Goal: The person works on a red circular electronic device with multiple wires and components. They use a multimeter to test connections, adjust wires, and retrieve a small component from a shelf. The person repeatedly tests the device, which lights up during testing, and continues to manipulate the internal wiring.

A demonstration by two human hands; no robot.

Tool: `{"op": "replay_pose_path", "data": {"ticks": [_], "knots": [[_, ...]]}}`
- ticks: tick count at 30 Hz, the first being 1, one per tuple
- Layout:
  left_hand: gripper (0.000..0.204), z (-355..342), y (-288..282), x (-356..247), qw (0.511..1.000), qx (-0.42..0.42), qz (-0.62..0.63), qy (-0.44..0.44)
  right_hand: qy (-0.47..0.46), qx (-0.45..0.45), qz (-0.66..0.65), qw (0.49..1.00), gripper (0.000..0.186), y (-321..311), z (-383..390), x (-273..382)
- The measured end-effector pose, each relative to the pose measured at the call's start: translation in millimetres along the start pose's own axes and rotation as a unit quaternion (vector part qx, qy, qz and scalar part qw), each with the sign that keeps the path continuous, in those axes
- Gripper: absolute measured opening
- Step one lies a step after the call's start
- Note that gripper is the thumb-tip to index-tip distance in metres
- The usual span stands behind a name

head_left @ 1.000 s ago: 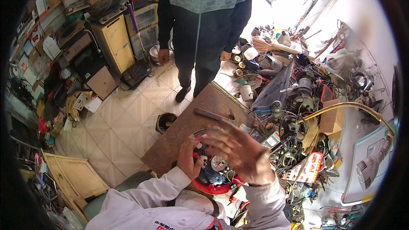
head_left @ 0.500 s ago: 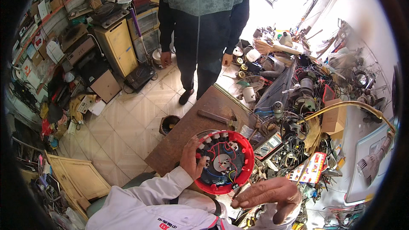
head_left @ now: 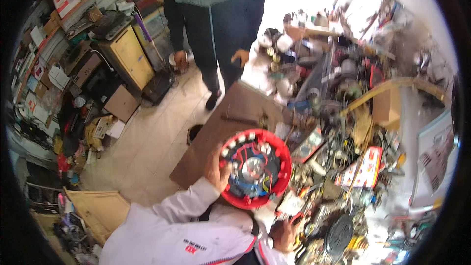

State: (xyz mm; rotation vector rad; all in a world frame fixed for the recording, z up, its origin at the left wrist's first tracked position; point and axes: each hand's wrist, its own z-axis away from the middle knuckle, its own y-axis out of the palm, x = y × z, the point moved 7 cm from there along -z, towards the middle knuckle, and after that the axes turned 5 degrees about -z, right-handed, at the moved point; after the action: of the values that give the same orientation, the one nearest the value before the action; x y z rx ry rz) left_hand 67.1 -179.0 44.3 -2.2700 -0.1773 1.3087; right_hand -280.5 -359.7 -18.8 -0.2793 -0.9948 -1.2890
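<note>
A round red appliance housing, its underside facing up, rests at the near end of the wooden bench. Inside its rim are a black plate, a pale round part in the middle, and red, blue and yellow wires. My left hand grips the housing by its left rim, fingers closed over the edge. Lower right, my right hand is down among loose parts and tools, beside a small red item. Motion blur hides what its fingers do. A black round lid-like disc lies to its right.
A hammer lies on the brown wooden bench. Behind it stands a person in dark clothes. Heaped parts and cables fill the right side, with a meter and a red-and-white box. Yellow lamp arm arches over.
My right hand has dropped from beside the housing to the parts at lower right. My left hand still grips the housing. The view has shifted, and the standing person's hand has risen slightly.
</note>
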Motion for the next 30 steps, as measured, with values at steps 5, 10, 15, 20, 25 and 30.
{"op": "replay_pose_path", "data": {"ticks": [5, 10, 15, 20, 25, 30], "knots": [[0.059, -25.9, 5.3, 17.3, 0.980, 0.073, 0.178, -0.055, -0.013, -0.004, 0.040, 0.999, 0.033, 42.1, 3.4, 8.9], [0.055, -40.3, 7.0, 48.2, 0.917, 0.153, 0.321, -0.183, -0.036, 0.004, 0.072, 0.997, 0.050, 58.3, -10.4, 6.2], [0.053, -43.6, 10.7, 54.1, 0.914, 0.191, 0.316, -0.169, -0.055, 0.013, 0.075, 0.996, 0.059, 85.6, -9.2, 4.2], [0.056, -54.1, 4.2, 44.8, 0.914, 0.213, 0.301, -0.170, -0.043, 0.004, 0.072, 0.996, 0.055, 99.2, -9.5, -1.7], [0.058, -60.4, 14.8, 42.2, 0.910, 0.233, 0.317, -0.130, -0.035, -0.067, 0.081, 0.994, 0.050, 69.2, -7.1, -3.9], [0.060, -62.4, 14.5, 49.5, 0.925, 0.258, 0.265, -0.090, -0.024, -0.141, 0.094, 0.985, 0.046, 41.7, -4.7, -3.8]]}}
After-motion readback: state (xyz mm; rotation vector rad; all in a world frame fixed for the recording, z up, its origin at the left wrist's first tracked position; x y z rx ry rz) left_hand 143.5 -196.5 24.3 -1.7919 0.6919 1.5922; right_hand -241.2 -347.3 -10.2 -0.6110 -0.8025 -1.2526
